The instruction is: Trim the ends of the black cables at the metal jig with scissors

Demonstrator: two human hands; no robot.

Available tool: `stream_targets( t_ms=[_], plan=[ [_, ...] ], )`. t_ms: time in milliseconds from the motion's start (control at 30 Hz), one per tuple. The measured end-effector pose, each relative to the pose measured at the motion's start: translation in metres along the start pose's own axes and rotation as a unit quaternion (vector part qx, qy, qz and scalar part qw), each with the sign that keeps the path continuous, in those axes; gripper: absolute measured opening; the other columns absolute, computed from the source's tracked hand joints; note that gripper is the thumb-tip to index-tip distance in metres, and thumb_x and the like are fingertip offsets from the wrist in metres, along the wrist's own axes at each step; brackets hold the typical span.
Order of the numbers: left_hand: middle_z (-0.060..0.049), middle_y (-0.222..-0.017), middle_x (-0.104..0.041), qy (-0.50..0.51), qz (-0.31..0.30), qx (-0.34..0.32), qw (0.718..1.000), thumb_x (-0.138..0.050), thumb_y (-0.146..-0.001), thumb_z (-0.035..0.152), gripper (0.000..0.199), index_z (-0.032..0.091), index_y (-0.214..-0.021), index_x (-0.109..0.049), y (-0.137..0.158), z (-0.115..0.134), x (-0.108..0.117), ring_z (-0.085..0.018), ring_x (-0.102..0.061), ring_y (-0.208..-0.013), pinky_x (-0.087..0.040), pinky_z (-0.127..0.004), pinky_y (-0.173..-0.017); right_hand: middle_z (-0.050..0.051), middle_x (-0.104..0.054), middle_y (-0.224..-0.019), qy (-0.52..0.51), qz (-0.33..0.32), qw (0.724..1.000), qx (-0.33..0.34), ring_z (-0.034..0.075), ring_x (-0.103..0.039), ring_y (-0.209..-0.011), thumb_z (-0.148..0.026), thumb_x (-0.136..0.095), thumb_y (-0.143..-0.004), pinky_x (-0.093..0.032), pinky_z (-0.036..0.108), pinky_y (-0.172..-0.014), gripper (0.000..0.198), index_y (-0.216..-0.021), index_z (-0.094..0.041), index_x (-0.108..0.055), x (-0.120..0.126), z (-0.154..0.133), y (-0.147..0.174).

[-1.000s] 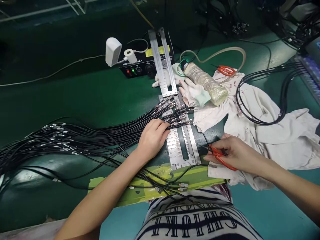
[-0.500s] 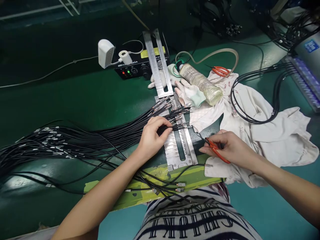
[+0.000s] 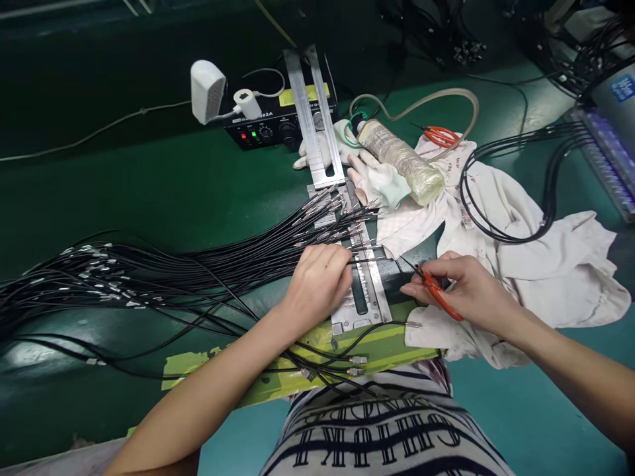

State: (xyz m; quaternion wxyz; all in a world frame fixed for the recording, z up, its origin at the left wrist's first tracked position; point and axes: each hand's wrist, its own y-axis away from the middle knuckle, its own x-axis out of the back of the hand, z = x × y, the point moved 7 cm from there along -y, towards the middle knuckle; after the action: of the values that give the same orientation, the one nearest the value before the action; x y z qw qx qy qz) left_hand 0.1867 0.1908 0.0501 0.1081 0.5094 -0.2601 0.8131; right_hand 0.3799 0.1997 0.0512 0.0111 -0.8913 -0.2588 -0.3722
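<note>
In the head view my left hand [image 3: 320, 281] is closed around a black cable [image 3: 364, 260], over a slotted metal fixture [image 3: 373, 297]. The cable's stripped end sticks out to the right of my fingers. My right hand [image 3: 461, 287] grips small orange-handled pliers [image 3: 436, 291], their thin dark jaws pointing up and left, close to that cable end. Whether the jaws touch it, I cannot tell. A thick bundle of black cables [image 3: 223, 264] runs in from the left, with stripped ends lying across the upper part of the fixture.
Behind the fixture stand a black control box [image 3: 268, 132] and a white lamp-like device [image 3: 207, 92]. A bottle [image 3: 401, 158], white gloves [image 3: 380, 182] and white cloth [image 3: 526, 277] lie to the right. Several connector-ended cables [image 3: 342, 371] rest near the front edge.
My left hand has shifted right and slightly down, and one cable end now extends from it toward the pliers. My right hand has moved slightly right with the pliers.
</note>
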Motion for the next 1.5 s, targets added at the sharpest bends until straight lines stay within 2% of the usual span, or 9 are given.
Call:
stream_targets(
  t_ms=[133, 300, 500, 667, 900, 1200, 1300, 1400, 1500],
  plan=[
    [-0.005, -0.086, -0.063, 0.107, -0.032, 0.041, 0.993, -0.046, -0.094, 0.015, 0.009, 0.017, -0.094, -0.055, -0.001, 0.006, 0.003, -0.019, -0.058, -0.079, -0.045, -0.032, -0.075, 0.000, -0.052, -0.058, 0.006, -0.007, 1.000, -0.005, 0.014, -0.046, -0.062, -0.063, -0.058, -0.087, -0.034, 0.028, -0.057, 0.051, -0.063, -0.018, -0.057, 0.000, 0.002, 0.001],
    [-0.005, -0.092, -0.067, 0.330, -0.048, 0.056, 0.941, -0.053, -0.097, 0.018, 0.014, 0.016, -0.104, -0.065, 0.004, 0.017, 0.002, -0.015, -0.060, -0.082, -0.047, -0.026, -0.073, -0.003, -0.047, -0.052, 0.087, -0.032, 0.996, 0.016, 0.010, -0.037, -0.053, -0.062, -0.058, -0.087, -0.033, 0.030, -0.065, 0.054, -0.058, -0.018, -0.048, 0.002, -0.006, 0.005],
    [-0.005, -0.085, -0.069, 0.399, -0.091, 0.103, 0.906, -0.062, -0.093, 0.019, 0.015, 0.016, -0.100, -0.074, 0.022, 0.019, -0.007, -0.015, -0.062, -0.076, -0.046, -0.026, -0.068, -0.007, -0.049, -0.054, 0.182, -0.073, 0.977, 0.078, 0.008, -0.029, -0.050, -0.057, -0.058, -0.087, -0.025, 0.033, -0.071, 0.045, -0.065, -0.019, -0.050, 0.001, -0.023, 0.014],
    [-0.001, -0.075, -0.063, 0.394, -0.130, 0.117, 0.902, -0.063, -0.092, 0.019, 0.013, 0.018, -0.099, -0.075, 0.036, 0.025, -0.007, -0.013, -0.056, -0.071, -0.040, -0.028, -0.069, -0.007, -0.054, -0.054, 0.231, -0.122, 0.960, 0.103, 0.012, -0.021, -0.053, -0.054, -0.054, -0.091, -0.024, 0.033, -0.074, 0.040, -0.066, -0.021, -0.054, -0.006, -0.029, 0.019],
    [0.004, -0.067, -0.053, 0.356, -0.119, 0.099, 0.922, -0.063, -0.091, 0.017, 0.010, 0.020, -0.097, -0.070, 0.043, 0.029, -0.004, -0.011, -0.052, -0.067, -0.034, -0.029, -0.071, -0.008, -0.047, -0.047, 0.260, -0.151, 0.946, 0.121, 0.013, -0.014, -0.052, -0.050, -0.058, -0.089, -0.024, 0.032, -0.074, 0.042, -0.060, -0.022, -0.050, -0.016, -0.036, 0.015],
    [0.004, -0.069, -0.057, 0.342, -0.071, 0.061, 0.935, -0.065, -0.090, 0.012, 0.006, 0.016, -0.093, -0.068, 0.043, 0.033, 0.005, -0.010, -0.053, -0.066, -0.033, -0.029, -0.072, -0.008, -0.049, -0.047, 0.287, -0.165, 0.935, 0.124, 0.012, -0.015, -0.050, -0.046, -0.064, -0.085, -0.024, 0.033, -0.074, 0.037, -0.059, -0.022, -0.052, -0.020, -0.043, 0.012],
    [0.003, -0.069, -0.059, 0.347, -0.053, 0.056, 0.935, -0.066, -0.089, 0.013, 0.005, 0.015, -0.093, -0.068, 0.045, 0.034, 0.007, -0.010, -0.054, -0.066, -0.034, -0.029, -0.071, -0.007, -0.051, -0.047, 0.298, -0.164, 0.931, 0.136, 0.013, -0.021, -0.048, -0.042, -0.064, -0.085, -0.024, 0.033, -0.073, 0.034, -0.059, -0.022, -0.052, -0.021, -0.045, 0.013],
    [0.002, -0.070, -0.060, 0.349, -0.040, 0.053, 0.935, -0.066, -0.089, 0.013, 0.004, 0.014, -0.092, -0.069, 0.046, 0.034, 0.006, -0.010, -0.054, -0.066, -0.034, -0.029, -0.071, -0.004, -0.057, -0.050, 0.330, -0.158, 0.917, 0.159, 0.014, -0.029, -0.048, -0.042, -0.063, -0.085, -0.023, 0.035, -0.072, 0.032, -0.061, -0.022, -0.054, -0.024, -0.047, 0.016],
    [0.001, -0.070, -0.061, 0.353, -0.021, 0.047, 0.934, -0.066, -0.088, 0.011, 0.005, 0.014, -0.092, -0.069, 0.046, 0.034, 0.007, -0.010, -0.055, -0.066, -0.035, -0.028, -0.070, -0.002, -0.062, -0.054, 0.357, -0.164, 0.904, 0.170, 0.014, -0.028, -0.048, -0.040, -0.061, -0.087, -0.022, 0.036, -0.070, 0.031, -0.063, -0.021, -0.056, -0.028, -0.045, 0.016]
  ],
)
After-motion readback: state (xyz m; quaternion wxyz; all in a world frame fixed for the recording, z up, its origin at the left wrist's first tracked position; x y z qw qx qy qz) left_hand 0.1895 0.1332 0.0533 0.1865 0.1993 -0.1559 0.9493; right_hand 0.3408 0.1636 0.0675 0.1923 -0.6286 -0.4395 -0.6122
